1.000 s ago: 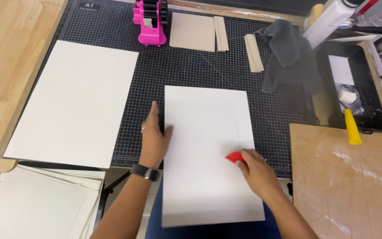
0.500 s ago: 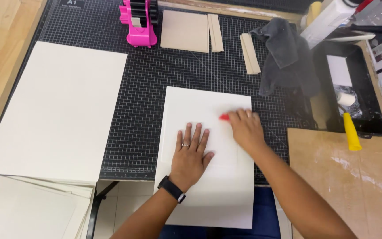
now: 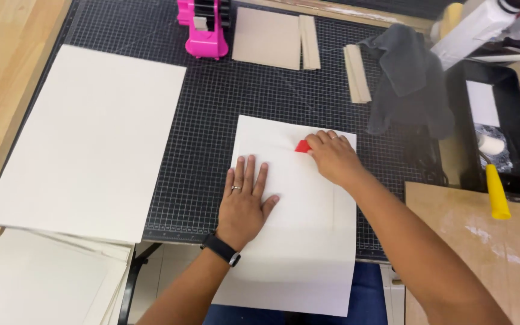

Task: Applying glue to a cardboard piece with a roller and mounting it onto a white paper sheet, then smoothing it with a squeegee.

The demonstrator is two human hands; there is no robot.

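Observation:
A white sheet of paper lies on the black gridded cutting mat, its lower part hanging over the near edge. My left hand rests flat on the sheet with fingers spread; a ring and a black wristwatch show. My right hand grips a small red tool and presses it against the upper part of the sheet. A faint vertical crease runs down the sheet's right side.
A large white board lies left on the mat, with more white sheets stacked below. At the back: a pink tape dispenser, brown card pieces, a grey cloth. Right: black tray, yellow-handled tool, brown board.
My right hand slid the red tool from the sheet's lower right up to its upper middle. My left hand moved from the sheet's left edge onto its middle, lying flat.

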